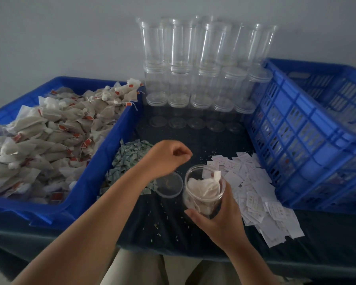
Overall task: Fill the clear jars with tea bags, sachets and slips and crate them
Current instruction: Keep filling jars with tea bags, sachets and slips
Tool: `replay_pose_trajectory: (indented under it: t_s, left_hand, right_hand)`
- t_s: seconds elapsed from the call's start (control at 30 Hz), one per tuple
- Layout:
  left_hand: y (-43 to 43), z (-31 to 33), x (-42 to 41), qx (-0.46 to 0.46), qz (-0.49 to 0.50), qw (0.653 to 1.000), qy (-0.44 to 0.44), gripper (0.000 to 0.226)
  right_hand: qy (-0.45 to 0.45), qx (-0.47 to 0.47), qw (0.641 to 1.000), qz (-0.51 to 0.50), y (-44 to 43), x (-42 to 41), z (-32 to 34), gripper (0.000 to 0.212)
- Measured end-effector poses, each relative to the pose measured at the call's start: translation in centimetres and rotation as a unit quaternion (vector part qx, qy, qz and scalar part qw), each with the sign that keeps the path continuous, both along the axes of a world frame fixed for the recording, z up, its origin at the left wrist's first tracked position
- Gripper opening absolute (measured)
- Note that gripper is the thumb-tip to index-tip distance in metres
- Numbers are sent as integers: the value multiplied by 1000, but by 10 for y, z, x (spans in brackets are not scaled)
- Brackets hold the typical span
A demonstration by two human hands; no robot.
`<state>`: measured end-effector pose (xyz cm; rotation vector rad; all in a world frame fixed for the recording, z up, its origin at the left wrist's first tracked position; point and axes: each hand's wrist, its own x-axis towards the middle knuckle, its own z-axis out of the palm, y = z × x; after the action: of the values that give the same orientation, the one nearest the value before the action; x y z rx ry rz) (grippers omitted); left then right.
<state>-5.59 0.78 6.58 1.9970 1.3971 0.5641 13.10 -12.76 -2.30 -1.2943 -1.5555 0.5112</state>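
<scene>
Holding what, the right hand (pixel 220 221)?

The jar (pixel 190 202), fingers wrapped round its lower wall, just above the near part of the table (pixel 173 229). It is open and tilted a little toward the person, with tea bags (pixel 201 188) packed in it almost to the rim.

And the left hand (pixel 167 157)?

Out over the sachets (pixel 130 159), up and left of the jar and apart from it. Its fingers are curled in, tips near the thumb; I cannot tell if they pinch anything.

Where is the lid (pixel 170 185)?

Flat on the table, just left of the jar, against the sachets.

The rest?

Slips (pixel 255 192) lie heaped just right of the jar. A blue tray (pixel 95 159) at left holds the bag heap (pixel 49 130); a blue crate (pixel 296 128) stands at right. Empty jars (pixel 193 64) are stacked two high at the back, by the wall.
</scene>
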Motion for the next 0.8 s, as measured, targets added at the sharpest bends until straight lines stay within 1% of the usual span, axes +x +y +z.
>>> replay_pose_trajectory:
  t_s: [0.07,0.1,0.2,0.23,0.3,0.33,0.37,0.43,0.5,0.57,0.63,0.67,0.7,0.77,0.8]
  left_hand:
    - [13,-12,21,4,-57,993,102,18]
    - [18,-17,32,13,-85,987,136,24]
    - [31,-33,66,35,-164,969,180,43]
    - [35,-37,75,38,-182,960,211,45]
    - [42,-46,91,58,-206,931,297,39]
    - [45,-50,95,72,-208,922,319,33]
    - [46,-54,97,83,-203,921,321,25]
    - [44,-62,95,106,-167,937,289,16]
    - [41,-65,87,118,-101,966,209,19]
    - [36,-55,77,119,-19,990,76,17]
    - [29,-33,66,112,30,992,-47,9]
    - [24,-20,59,107,29,990,-89,9]
    - [18,-7,52,111,13,987,-118,14]
    - [2,14,35,142,-31,979,-144,23]
    - [-7,21,28,152,-58,976,-143,22]
  right_hand:
    - [9,-2,1000,-21,-7,6,-4,89]
    - [10,-3,999,-32,-9,7,-6,89]
    - [12,-3,999,-41,-10,10,-8,84]
    - [11,-5,999,-40,-8,10,-8,84]
    - [8,-11,999,-34,-6,9,-8,86]
    - [6,-12,999,-31,-5,9,-9,87]
    - [5,-12,1000,-29,-5,10,-9,87]
    - [6,-14,1000,-23,-5,11,-11,84]
    - [12,-24,999,-24,-4,12,-11,83]
    - [18,-30,999,-26,-3,14,-11,84]
    - [13,-27,999,-27,-1,15,-11,80]
    - [9,-25,999,-28,0,16,-12,79]
    - [5,-24,999,-29,0,16,-12,80]
    - [-2,-24,999,-35,0,16,-12,84]
    - [-5,-22,999,-39,-1,16,-12,86]
